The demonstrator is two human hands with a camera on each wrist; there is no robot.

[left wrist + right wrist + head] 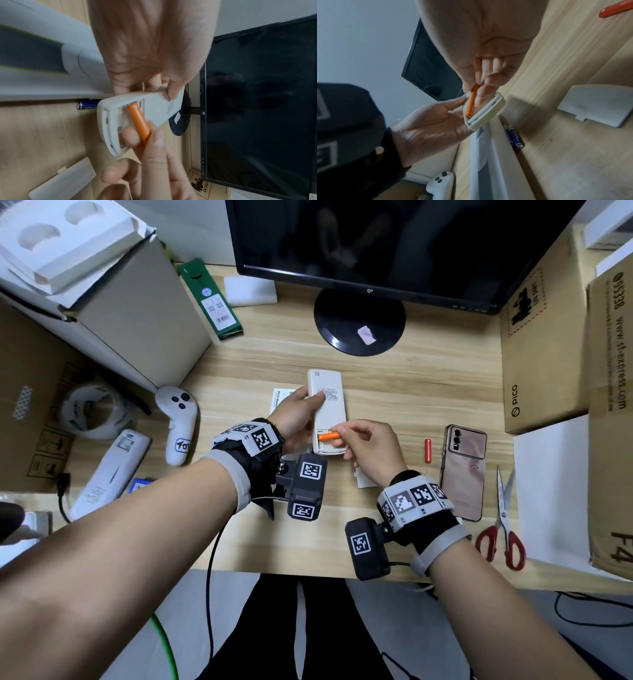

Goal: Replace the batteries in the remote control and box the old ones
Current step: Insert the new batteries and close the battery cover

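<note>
My left hand [301, 409] grips a white remote [327, 392] turned back side up, thumb on its label. The battery compartment [120, 121] at its near end is open. An orange battery [329, 436] sits tilted in that compartment, one end inside, the other pinched by my right hand [342, 434]. In the left wrist view the orange battery [139, 120] slants out of the slot. A second orange battery [427, 450] lies on the desk to the right. Two blue batteries [515, 138] lie beside a white box [281, 398]. The battery cover [597, 105] lies loose on the desk.
A monitor [376, 241] and its round stand [359, 323] are behind the remote. A phone [464, 470] and red scissors [501, 529] lie right. A white controller [180, 422], another remote [109, 470], a tape roll [92, 412] and cardboard boxes [541, 344] crowd both sides.
</note>
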